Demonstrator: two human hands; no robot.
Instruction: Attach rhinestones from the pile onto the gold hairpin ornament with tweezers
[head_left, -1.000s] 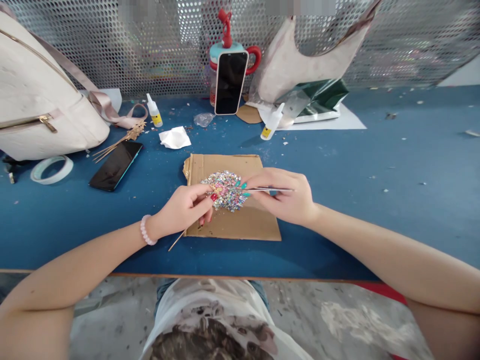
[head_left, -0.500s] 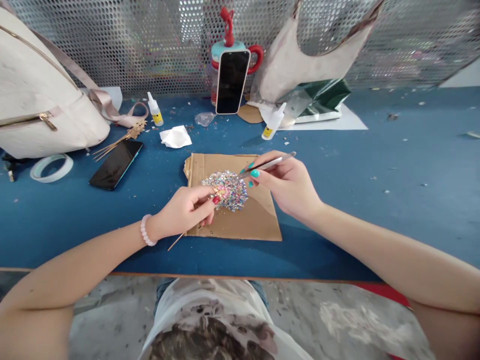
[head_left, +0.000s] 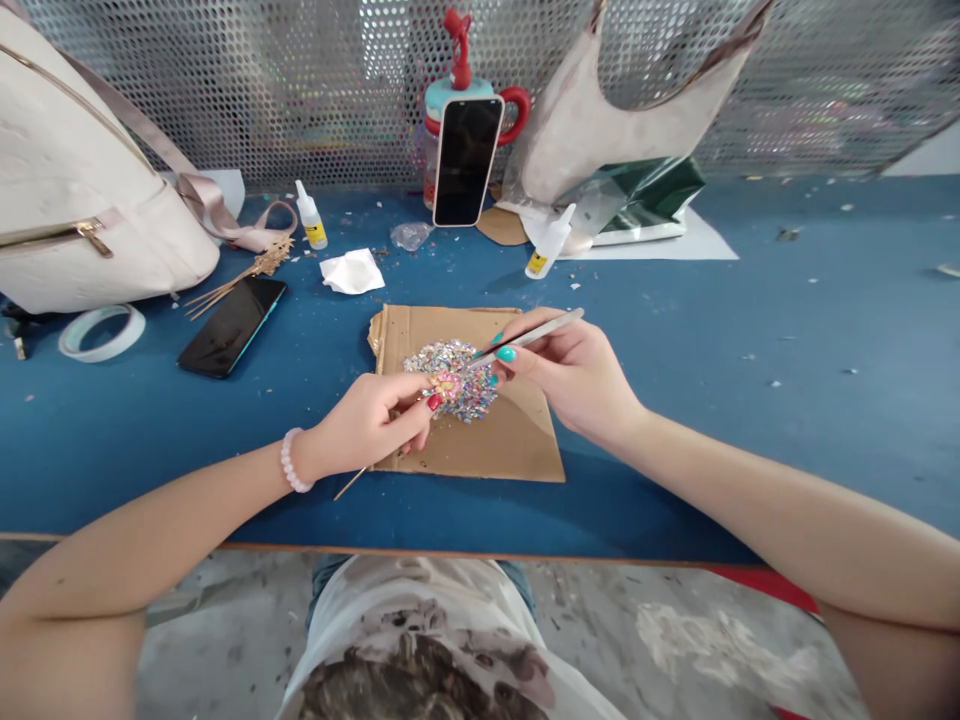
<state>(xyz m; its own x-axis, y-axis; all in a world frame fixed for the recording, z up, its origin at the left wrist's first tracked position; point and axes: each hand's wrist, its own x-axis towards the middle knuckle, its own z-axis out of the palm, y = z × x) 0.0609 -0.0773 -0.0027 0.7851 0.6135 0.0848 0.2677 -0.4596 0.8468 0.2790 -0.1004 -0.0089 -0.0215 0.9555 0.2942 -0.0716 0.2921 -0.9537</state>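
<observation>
My left hand (head_left: 381, 418) is closed on a small pink and gold ornament (head_left: 445, 386) on a thin stick (head_left: 350, 484), whose lower end sticks out below the palm. Metal tweezers (head_left: 534, 333) are pinched in my right hand (head_left: 566, 370), slanting down to the left with the tips close to the ornament. Whether the tips touch it or hold a gem, I cannot tell. Beneath both hands, a pile of glittering multicoloured gems (head_left: 474, 395) lies on a piece of cardboard (head_left: 517, 450). My left fingers hide part of the pile.
Two glue bottles (head_left: 311, 216) (head_left: 550, 243) and a crumpled white tissue (head_left: 352, 272) stand behind the cardboard. To the left are a dark phone (head_left: 232, 327), gold sticks (head_left: 255, 270), a tape roll (head_left: 102, 333) and a white backpack (head_left: 97, 190). An upright phone (head_left: 468, 160) leans on a cup (head_left: 459, 92).
My right hand has shifted slightly left, bringing the tweezer tips down and closer to the ornament. My left hand has barely moved.
</observation>
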